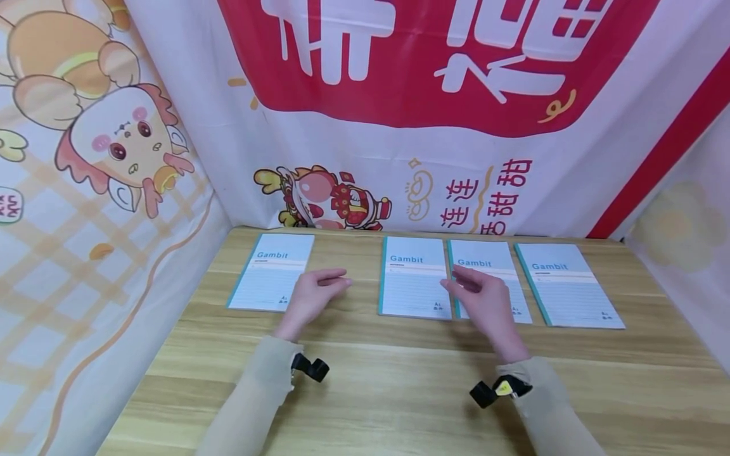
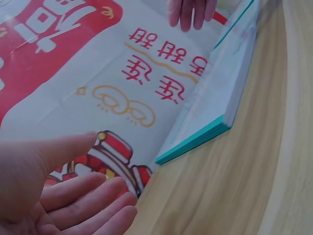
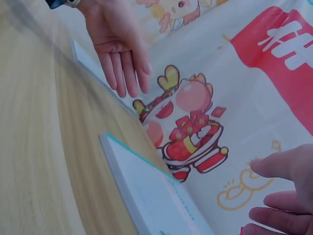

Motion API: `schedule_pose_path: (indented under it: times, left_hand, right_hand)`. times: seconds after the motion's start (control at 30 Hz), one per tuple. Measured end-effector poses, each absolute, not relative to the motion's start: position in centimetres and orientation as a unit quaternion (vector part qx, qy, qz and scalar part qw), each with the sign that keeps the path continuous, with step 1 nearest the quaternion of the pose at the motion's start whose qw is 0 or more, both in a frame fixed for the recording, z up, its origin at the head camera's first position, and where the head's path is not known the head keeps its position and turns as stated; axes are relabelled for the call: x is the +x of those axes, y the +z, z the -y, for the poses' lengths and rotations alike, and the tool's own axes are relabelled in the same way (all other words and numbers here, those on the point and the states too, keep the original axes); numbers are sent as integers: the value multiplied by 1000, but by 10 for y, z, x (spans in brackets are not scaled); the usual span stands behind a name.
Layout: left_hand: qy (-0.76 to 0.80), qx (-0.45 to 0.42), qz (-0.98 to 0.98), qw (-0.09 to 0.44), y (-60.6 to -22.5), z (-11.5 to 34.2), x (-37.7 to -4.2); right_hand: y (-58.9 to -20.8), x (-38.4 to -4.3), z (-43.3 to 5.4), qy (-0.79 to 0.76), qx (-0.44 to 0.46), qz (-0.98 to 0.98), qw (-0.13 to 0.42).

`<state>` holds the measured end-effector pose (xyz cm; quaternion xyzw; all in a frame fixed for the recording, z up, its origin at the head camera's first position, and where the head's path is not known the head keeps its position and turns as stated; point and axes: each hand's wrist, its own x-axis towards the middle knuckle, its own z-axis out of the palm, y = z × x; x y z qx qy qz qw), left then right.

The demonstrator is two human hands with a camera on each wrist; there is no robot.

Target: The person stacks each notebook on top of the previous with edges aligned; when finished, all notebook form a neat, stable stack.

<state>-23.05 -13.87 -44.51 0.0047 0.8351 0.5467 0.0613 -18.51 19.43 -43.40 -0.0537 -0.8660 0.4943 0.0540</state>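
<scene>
My left hand (image 1: 312, 295) hovers with relaxed fingers at the right edge of the leftmost notebook (image 1: 270, 272), holding nothing. My right hand (image 1: 483, 299), its fingers loosely extended, is over the third notebook (image 1: 467, 249) and hides part of its cover. Its fingertips overlap the right edge of the second notebook (image 1: 412, 278) in the head view. At the far right lies the fourth notebook (image 1: 570, 285). All have pale blue covers marked "Gambit" and teal spines. The left wrist view shows the left palm (image 2: 73, 200) with nothing in it.
The notebooks lie in a row along the back of a wooden table (image 1: 376, 392), with a wider gap after the leftmost one. A printed red and white cloth (image 1: 410, 145) hangs behind; a patterned cloth (image 1: 114, 266) covers the left side. Small black cameras (image 1: 317, 369) sit on both wrists.
</scene>
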Motion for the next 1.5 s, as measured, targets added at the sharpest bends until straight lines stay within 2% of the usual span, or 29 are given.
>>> schedule_pose_path:
  times: [0.4, 0.8, 1.07, 1.23, 1.5]
  left_hand:
    - [576, -12, -816, 49, -437, 187, -214]
    - [541, -11, -840, 37, -448, 239, -192]
    - [547, -54, -834, 53, -448, 275, -183]
    - [542, -90, -835, 43, -448, 294, -184]
    - [515, -113, -850, 8, -450, 320, -187]
  right_hand:
    - [-427, -182, -163, 551, -29, 834, 18]
    - [-449, -180, -121, 581, 5, 814, -15]
    - [-467, -175, -95, 593, 23, 801, -73]
    - [-471, -170, -80, 597, 54, 795, -97]
    - [-472, -167, -57, 599, 87, 789, -106]
